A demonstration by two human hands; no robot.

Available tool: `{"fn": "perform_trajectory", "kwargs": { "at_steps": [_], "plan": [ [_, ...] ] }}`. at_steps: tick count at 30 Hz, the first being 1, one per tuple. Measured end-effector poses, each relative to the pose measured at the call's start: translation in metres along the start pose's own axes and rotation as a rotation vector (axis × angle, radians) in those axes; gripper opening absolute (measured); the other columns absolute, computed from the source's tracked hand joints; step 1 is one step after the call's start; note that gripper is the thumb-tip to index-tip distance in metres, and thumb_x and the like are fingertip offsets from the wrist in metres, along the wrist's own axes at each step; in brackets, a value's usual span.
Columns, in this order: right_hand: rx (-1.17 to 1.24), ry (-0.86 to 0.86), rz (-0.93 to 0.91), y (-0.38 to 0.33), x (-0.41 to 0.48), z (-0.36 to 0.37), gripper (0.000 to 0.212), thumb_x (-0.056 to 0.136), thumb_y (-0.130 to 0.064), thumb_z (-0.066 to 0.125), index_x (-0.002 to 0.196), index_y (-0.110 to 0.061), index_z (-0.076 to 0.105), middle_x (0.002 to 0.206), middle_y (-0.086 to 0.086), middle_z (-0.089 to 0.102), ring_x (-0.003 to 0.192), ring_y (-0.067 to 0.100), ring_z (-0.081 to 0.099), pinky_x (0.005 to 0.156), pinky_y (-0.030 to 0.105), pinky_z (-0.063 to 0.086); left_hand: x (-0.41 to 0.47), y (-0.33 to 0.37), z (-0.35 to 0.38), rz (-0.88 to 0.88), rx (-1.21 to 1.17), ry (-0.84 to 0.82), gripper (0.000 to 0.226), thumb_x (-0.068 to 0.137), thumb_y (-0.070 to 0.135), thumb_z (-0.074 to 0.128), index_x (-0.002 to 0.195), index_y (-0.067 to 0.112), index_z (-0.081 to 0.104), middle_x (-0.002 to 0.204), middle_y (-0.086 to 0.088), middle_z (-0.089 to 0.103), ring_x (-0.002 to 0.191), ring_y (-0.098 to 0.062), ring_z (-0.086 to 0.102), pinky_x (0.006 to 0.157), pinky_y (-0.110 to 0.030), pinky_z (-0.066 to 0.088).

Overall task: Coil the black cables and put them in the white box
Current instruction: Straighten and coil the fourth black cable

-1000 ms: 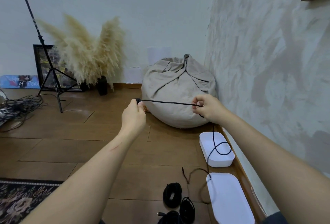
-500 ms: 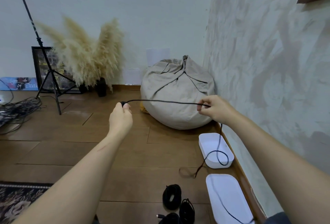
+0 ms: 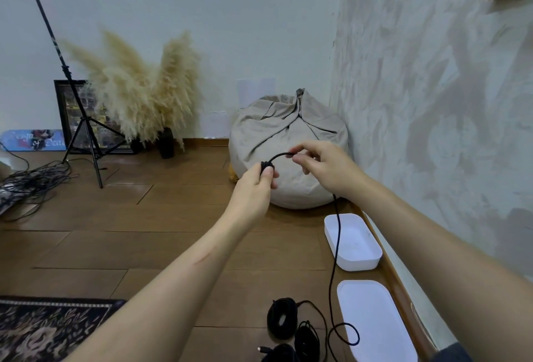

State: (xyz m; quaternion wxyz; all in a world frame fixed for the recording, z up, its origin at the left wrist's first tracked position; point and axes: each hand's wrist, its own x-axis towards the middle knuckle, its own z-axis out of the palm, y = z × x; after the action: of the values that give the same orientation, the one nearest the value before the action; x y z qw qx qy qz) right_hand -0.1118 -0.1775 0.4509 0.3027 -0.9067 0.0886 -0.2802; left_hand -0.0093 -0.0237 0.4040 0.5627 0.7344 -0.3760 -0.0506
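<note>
left hand [image 3: 255,185]: grip pinches black cable [image 3: 264,164] | right hand [image 3: 323,168]: pinches it too

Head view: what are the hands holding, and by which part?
Both hold the black cable: the left hand pinches its small wound bundle, the right hand pinches the strand just beside it.

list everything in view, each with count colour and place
loose black round cable: 1, black, between both hands, hanging down to the floor
coiled black cable bundles: 3, black, floor at bottom edge
open white plastic box: 1, white, floor by right wall
flat white plastic lid: 1, white, nearer than the box
beige fabric bean bag: 1, beige, corner
fluffy pampas grass: 1 bunch, cream, back wall
black tripod stand: 1, black, left
dark patterned rug: 1, dark, lower left
left hand: 1, grips the cable's coil
right hand: 1, pinches the cable
</note>
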Motion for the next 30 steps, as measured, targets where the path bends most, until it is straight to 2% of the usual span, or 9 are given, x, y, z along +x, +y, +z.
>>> {"fn": "perform_trajectory", "kwargs": {
  "at_steps": [4, 7, 10, 12, 14, 18, 23, 27, 30],
  "plan": [
    [0.121, 0.008, 0.034, -0.005, 0.002, 0.001, 0.019, 0.103, -0.021, 0.054, 0.105, -0.030, 0.071, 0.075, 0.000, 0.060, 0.056, 0.005, 0.049, 0.060, 0.025, 0.041, -0.005, 0.010, -0.001, 0.038, -0.086, -0.062, 0.029, 0.110, 0.023, 0.038, 0.104, 0.010, 0.064, 0.083, 0.005, 0.061, 0.080, -0.008, 0.056, 0.077, -0.024, 0.044],
    [0.171, 0.010, 0.002, -0.012, 0.000, 0.002, 0.018, 0.102, -0.020, 0.056, 0.106, -0.020, 0.073, 0.075, -0.004, 0.063, 0.062, -0.001, 0.053, 0.064, 0.017, 0.040, -0.008, 0.014, -0.003, 0.062, -0.119, -0.116, 0.029, 0.110, 0.021, 0.038, 0.106, 0.009, 0.063, 0.083, 0.006, 0.060, 0.080, -0.006, 0.055, 0.079, -0.020, 0.045],
    [0.275, 0.037, -0.004, -0.016, -0.002, 0.000, 0.019, 0.101, -0.015, 0.057, 0.105, -0.010, 0.074, 0.072, 0.001, 0.063, 0.057, -0.001, 0.053, 0.059, 0.010, 0.037, -0.012, 0.022, -0.001, 0.075, -0.173, -0.172, 0.027, 0.111, 0.021, 0.038, 0.110, 0.009, 0.062, 0.085, 0.006, 0.060, 0.085, -0.007, 0.056, 0.084, -0.022, 0.045],
    [0.353, 0.055, 0.032, -0.015, -0.003, -0.001, 0.018, 0.100, -0.012, 0.058, 0.106, -0.007, 0.074, 0.072, 0.003, 0.063, 0.054, -0.001, 0.052, 0.056, 0.010, 0.037, -0.016, 0.028, 0.001, 0.089, -0.207, -0.213, 0.024, 0.110, 0.020, 0.039, 0.112, 0.011, 0.061, 0.087, 0.006, 0.060, 0.092, -0.008, 0.058, 0.090, -0.024, 0.045],
    [0.424, 0.059, 0.090, -0.010, -0.003, -0.001, 0.016, 0.098, -0.014, 0.062, 0.105, -0.009, 0.075, 0.070, -0.001, 0.062, 0.053, 0.001, 0.047, 0.053, 0.013, 0.036, -0.019, 0.034, 0.003, 0.099, -0.224, -0.252, 0.020, 0.110, 0.018, 0.041, 0.114, 0.013, 0.060, 0.089, 0.007, 0.059, 0.097, -0.007, 0.059, 0.090, -0.018, 0.045],
    [0.527, 0.010, 0.150, -0.004, -0.005, 0.000, 0.014, 0.098, -0.019, 0.064, 0.101, -0.015, 0.077, 0.068, -0.002, 0.059, 0.061, 0.011, 0.041, 0.052, 0.021, 0.032, -0.023, 0.041, 0.003, 0.134, -0.227, -0.272, 0.016, 0.107, 0.013, 0.044, 0.113, 0.015, 0.059, 0.088, 0.009, 0.059, 0.092, -0.003, 0.057, 0.087, -0.017, 0.046],
    [0.589, -0.012, 0.159, -0.002, -0.006, 0.010, 0.017, 0.103, -0.015, 0.053, 0.101, -0.015, 0.070, 0.070, -0.001, 0.059, 0.063, 0.009, 0.047, 0.056, 0.022, 0.036, -0.021, 0.055, -0.003, 0.186, -0.256, -0.201, 0.015, 0.106, 0.007, 0.046, 0.100, 0.008, 0.060, 0.089, 0.000, 0.060, 0.086, -0.007, 0.056, 0.082, -0.018, 0.046],
    [0.539, -0.087, 0.152, -0.005, -0.009, 0.030, 0.021, 0.106, -0.014, 0.048, 0.099, -0.019, 0.066, 0.077, 0.003, 0.059, 0.062, 0.010, 0.047, 0.055, 0.022, 0.037, -0.012, 0.062, -0.007, 0.126, -0.332, -0.061, 0.017, 0.107, 0.009, 0.047, 0.115, 0.005, 0.061, 0.094, -0.005, 0.061, 0.079, -0.014, 0.058, 0.070, -0.020, 0.050],
    [0.483, -0.129, 0.150, -0.017, -0.012, 0.046, 0.025, 0.105, -0.011, 0.045, 0.087, -0.017, 0.062, 0.071, 0.003, 0.057, 0.060, 0.014, 0.046, 0.053, 0.022, 0.036, -0.002, 0.057, -0.004, 0.057, -0.365, 0.079, 0.018, 0.106, 0.014, 0.050, 0.120, 0.014, 0.062, 0.094, 0.003, 0.065, 0.072, -0.001, 0.062, 0.062, -0.022, 0.052]
  ]
}}
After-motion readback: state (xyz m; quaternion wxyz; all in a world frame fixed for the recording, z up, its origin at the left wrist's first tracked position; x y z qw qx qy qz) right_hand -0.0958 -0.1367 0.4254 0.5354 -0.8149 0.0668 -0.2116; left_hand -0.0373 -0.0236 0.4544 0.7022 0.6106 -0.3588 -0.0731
